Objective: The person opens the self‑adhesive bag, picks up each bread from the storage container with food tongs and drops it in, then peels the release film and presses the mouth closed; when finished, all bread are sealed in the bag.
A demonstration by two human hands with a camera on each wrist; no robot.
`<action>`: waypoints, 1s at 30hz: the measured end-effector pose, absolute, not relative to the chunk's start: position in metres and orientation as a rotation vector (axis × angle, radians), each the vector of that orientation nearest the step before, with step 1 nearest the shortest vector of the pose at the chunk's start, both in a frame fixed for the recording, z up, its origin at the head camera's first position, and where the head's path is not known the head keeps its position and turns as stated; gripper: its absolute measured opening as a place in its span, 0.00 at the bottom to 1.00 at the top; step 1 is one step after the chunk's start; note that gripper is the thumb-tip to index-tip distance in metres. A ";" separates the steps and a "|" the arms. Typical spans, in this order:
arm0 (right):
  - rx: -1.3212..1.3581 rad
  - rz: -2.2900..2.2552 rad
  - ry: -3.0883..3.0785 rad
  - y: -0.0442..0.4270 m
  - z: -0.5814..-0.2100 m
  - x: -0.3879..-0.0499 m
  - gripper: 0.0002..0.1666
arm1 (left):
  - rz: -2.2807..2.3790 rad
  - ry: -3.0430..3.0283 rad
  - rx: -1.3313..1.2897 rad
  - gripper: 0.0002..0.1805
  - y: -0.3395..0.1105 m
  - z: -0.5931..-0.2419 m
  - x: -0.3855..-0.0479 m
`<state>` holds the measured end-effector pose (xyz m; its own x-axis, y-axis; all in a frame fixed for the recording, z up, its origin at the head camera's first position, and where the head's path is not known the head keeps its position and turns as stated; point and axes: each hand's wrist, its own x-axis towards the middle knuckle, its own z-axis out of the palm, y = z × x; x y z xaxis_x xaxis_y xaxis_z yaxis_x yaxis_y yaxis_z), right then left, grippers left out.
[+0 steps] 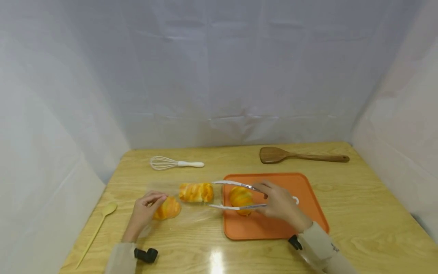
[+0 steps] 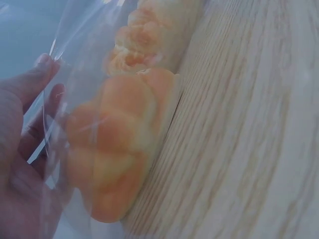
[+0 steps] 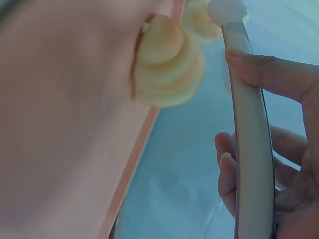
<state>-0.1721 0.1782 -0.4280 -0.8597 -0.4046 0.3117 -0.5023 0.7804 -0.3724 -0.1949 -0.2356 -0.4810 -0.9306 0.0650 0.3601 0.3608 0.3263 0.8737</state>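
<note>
While the left hand [image 1: 145,209] is pinching the edge of a clear bag [image 2: 82,64] between thumb and fingers, the right hand [image 1: 278,201] is gripping the tongs [image 3: 254,164], its thumb and curled fingers lying on opposite sides. The arms of the tongs are standing well apart, extending past the left edge of an orange tray [image 1: 270,228]. On this tray a bun [image 1: 241,196] is lying between the arms; whether they are touching it cannot be told. Beside the left hand a roll [image 1: 169,208] is showing through the bag's film, as is a loaf [image 1: 196,192] between roll and tray. Behind, a whisk [image 1: 184,163] and a wooden spatula [image 1: 273,155] are lying on the desk [image 1: 369,213]; a yellow spoon [image 1: 109,208] is resting at far left.
</note>
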 end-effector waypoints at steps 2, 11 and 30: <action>0.688 0.662 -2.744 0.184 -0.430 -0.168 0.36 | -1.641 -2.327 -0.392 0.08 -0.235 -0.481 -0.195; 0.616 0.662 -2.678 0.208 -0.440 -0.153 0.40 | -1.639 -2.357 -0.355 0.07 -0.235 -0.484 -0.197; 0.553 0.661 -2.625 0.230 -0.455 -0.132 0.40 | -1.653 -2.432 -0.316 0.08 -0.237 -0.487 -0.195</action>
<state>-0.1324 0.2302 -0.4545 -0.8518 -0.2783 0.4439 -0.4554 0.8121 -0.3647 -0.1953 -0.2375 -0.4875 -0.9605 0.0719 0.2689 0.2764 0.3582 0.8918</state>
